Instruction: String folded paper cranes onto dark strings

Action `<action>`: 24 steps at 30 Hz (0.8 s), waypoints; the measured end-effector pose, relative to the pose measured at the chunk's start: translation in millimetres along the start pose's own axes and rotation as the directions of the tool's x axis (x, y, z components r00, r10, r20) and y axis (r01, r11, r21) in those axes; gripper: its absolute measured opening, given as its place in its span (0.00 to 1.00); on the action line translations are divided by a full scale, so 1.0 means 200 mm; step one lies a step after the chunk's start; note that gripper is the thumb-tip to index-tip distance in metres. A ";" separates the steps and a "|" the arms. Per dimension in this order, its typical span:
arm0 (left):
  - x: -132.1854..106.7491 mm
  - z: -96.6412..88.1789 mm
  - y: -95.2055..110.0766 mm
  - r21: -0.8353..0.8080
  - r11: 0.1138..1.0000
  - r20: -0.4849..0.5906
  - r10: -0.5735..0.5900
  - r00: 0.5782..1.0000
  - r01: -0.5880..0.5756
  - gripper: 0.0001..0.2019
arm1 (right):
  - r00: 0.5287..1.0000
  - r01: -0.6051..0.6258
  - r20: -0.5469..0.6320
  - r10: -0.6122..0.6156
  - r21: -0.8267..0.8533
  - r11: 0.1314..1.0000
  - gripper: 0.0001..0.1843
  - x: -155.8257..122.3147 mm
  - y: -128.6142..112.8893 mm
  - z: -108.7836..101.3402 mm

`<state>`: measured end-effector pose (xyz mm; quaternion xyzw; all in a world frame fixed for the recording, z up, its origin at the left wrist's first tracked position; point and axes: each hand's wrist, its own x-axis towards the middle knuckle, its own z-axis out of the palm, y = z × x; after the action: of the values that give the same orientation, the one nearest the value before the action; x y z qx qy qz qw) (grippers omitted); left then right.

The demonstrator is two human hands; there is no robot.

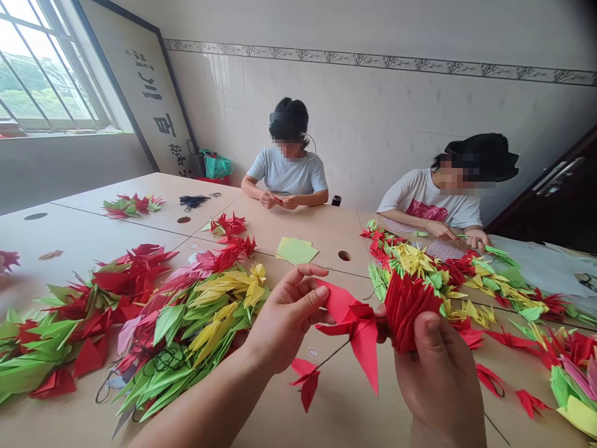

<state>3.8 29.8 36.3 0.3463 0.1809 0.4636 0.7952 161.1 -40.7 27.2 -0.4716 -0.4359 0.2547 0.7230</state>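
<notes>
My left hand [285, 320] pinches one wing of a red paper crane [362, 326] between thumb and fingers. A dark cord [333, 353] runs from this crane down to another red paper crane [305, 381] below it. Closed around a thick bundle of red paper cranes [410, 311], my right hand [441, 379] has its thumb pressed against the near side. The bundle sits just right of the single crane. Some fingertips of my right hand are hidden behind the bundle.
Strings of green, yellow and pink cranes [205, 311] lie left on the table [261, 410]; more cranes [420, 261] lie right. Green paper squares [298, 250] rest mid-table near a cable hole [344, 256]. Two people [291, 168] sit opposite, working with their hands.
</notes>
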 end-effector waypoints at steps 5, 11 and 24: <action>0.00 0.01 0.00 -0.025 1.000 -0.012 -0.016 1.000 0.016 0.05 | 0.999 -0.015 0.036 0.011 0.110 0.994 0.17 0.00 0.00 0.01; -0.01 0.02 0.01 -0.024 0.997 -0.032 -0.073 0.997 0.073 0.06 | 0.991 0.003 0.132 -0.017 0.102 0.995 0.15 -0.01 0.04 -0.05; -0.04 0.02 -0.01 0.211 0.977 0.141 -0.005 0.990 -0.025 0.10 | 0.952 0.241 0.245 -0.182 -0.242 0.940 0.07 0.00 0.01 0.02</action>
<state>4.6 20.6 36.9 0.4621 0.1710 0.4202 0.7620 158.8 -37.6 26.2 -0.4845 -0.5917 0.1638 0.6232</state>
